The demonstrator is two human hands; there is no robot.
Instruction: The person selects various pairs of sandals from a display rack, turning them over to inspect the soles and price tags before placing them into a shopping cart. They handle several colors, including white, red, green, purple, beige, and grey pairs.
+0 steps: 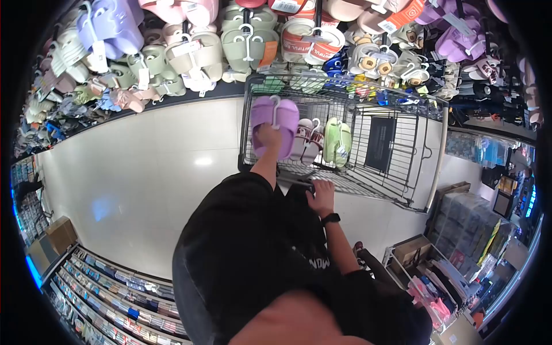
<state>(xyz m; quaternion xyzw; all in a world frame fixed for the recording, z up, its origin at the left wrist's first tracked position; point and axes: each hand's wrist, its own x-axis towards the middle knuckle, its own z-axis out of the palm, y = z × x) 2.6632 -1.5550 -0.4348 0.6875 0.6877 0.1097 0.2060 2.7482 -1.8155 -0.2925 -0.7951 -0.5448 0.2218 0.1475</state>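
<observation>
Purple slippers (289, 118), a smooth, plain pair with broad straps, at the left end of the cart (437, 152); a white hanger (276, 109) rises from their middle. The left hand (268, 135) is on the pair and covers part of the straps; its fingertips are hidden, so how far they close cannot be told. The right hand (323, 195), below a black watch (331, 218), lies at the cart's near edge with fingers bent; whether they grip it cannot be told. Beside the pair, within the cart, are lettered slippers (305, 148) and, farther right, green slippers (331, 141); a dark panel (380, 144) stands beyond. Hanging stock (195, 54) lines the far side, above a pale floor (155, 144); the cart stands between the person and part of that stock
</observation>
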